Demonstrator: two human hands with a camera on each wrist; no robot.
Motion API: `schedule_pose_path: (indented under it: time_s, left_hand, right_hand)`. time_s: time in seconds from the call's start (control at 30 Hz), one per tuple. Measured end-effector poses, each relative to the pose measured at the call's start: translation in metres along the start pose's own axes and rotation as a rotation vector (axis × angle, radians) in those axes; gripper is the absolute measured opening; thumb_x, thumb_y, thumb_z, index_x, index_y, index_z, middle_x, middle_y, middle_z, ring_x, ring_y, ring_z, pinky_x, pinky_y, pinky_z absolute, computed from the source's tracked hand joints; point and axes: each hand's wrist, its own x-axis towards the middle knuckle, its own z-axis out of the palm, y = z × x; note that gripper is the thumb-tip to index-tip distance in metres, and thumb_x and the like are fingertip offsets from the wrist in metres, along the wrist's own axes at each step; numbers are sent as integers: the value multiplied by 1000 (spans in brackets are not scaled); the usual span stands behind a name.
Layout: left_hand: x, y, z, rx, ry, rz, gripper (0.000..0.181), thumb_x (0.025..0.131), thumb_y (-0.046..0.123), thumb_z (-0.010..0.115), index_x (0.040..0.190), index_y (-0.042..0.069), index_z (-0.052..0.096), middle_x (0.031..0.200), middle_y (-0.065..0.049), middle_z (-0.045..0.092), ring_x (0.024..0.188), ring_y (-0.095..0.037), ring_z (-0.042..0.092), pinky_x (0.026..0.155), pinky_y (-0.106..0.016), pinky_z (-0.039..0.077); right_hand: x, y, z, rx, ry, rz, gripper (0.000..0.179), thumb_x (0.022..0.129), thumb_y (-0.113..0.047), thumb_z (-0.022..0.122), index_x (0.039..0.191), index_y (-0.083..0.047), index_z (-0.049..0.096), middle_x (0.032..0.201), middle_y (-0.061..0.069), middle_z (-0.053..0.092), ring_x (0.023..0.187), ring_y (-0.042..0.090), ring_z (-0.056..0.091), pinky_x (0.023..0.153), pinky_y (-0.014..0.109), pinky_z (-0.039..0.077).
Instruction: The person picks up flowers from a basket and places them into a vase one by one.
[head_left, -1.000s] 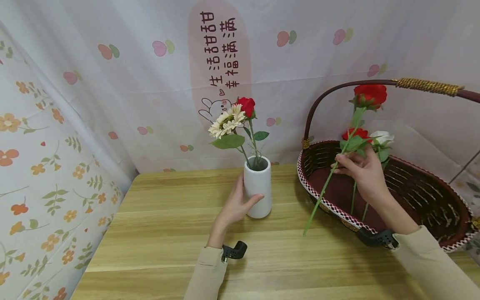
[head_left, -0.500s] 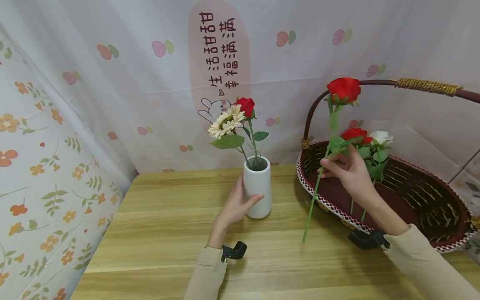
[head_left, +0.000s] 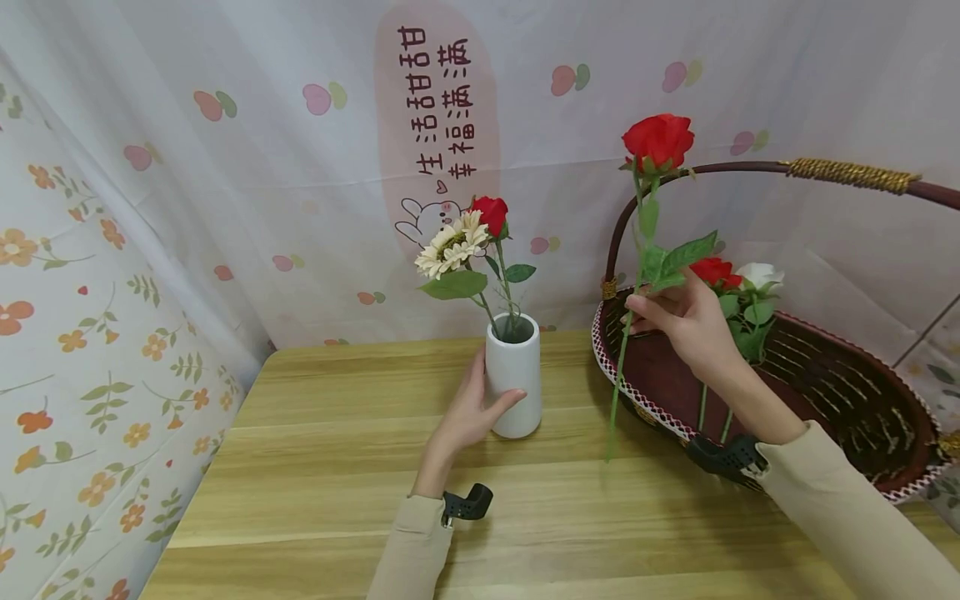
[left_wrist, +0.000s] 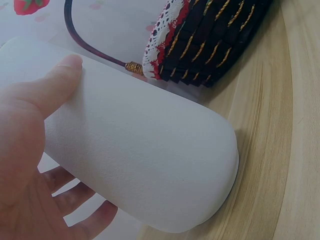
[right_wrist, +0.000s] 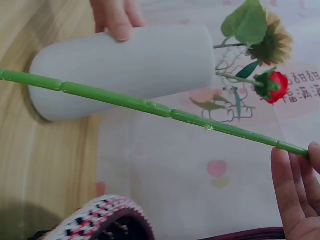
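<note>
Left hand (head_left: 468,412) grips the white vase (head_left: 519,371), right hand (head_left: 699,329) pinches a red rose (head_left: 658,142), and tabletop (head_left: 573,467) separates vase from basket rim (head_left: 654,411)

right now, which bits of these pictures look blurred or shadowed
Head: the green stem smears near its lower tip; left wrist: a narrow shadow edges the base of the white vase; right wrist: a dim patch darkens the wooden table at lower left.

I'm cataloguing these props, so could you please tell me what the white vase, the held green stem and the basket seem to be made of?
White vase: probably ceramic, judging by its matte, faintly grainy surface.
Held green stem: likely plastic, since it looks smooth and shiny with joint-like rings.
Basket: woven dark strips, perhaps wood or plastic; finish unclear.
</note>
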Motion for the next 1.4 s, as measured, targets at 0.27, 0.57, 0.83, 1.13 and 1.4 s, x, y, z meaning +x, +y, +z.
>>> schedule_pose_path:
  time_s: [0.27, 0.57, 0.83, 1.13, 1.4]
  left_hand:
    - [0, -1, 0, 1, 8, 16, 94, 95, 37, 72, 162, 13, 11, 162, -15, 25, 145, -32, 32, 116, -55, 28]
    - [0, -2, -1, 1, 3, 4, 95, 95, 38, 72, 162, 14, 10, 163, -12, 25, 145, -29, 32, 117, -51, 27]
    - [0, -1, -1, -17, 5, 16, 93, 95, 34, 73, 162, 14, 12, 161, -13, 27, 144, -30, 33, 117, -53, 27]
    - [0, -1, -1, 1, 10, 24, 94, 95, 37, 72, 162, 13, 10, 162, -14, 25, 145, -31, 31, 116, -54, 27]
    - [0, -1, 0, 2, 7, 19, 94, 95, 38, 71, 162, 12, 10, 163, -16, 24, 146, -32, 30, 116, -55, 27]
  right_hand:
    - [21, -14, 7, 130, 64, -92, 26, 96, 2, 66, 119, -2, 55, 91, 8, 67, 74, 20, 69, 70, 32, 60]
    - [42, -30, 16, 302, 159, -114, 32, 94, 0, 68, 124, -3, 58, 86, 9, 67, 73, 20, 68, 70, 31, 60]
    - [53, -37, 22, 348, 188, -144, 33, 94, 1, 68, 126, 0, 63, 90, 11, 70, 77, 23, 69, 69, 31, 60]
    - [65, -44, 29, 445, 303, -151, 33, 90, 0, 72, 122, 2, 64, 89, 14, 68, 76, 25, 67, 68, 32, 60]
    - [75, -46, 35, 494, 418, -162, 34, 88, -1, 75, 120, -2, 63, 87, 15, 68, 75, 25, 67, 70, 33, 61]
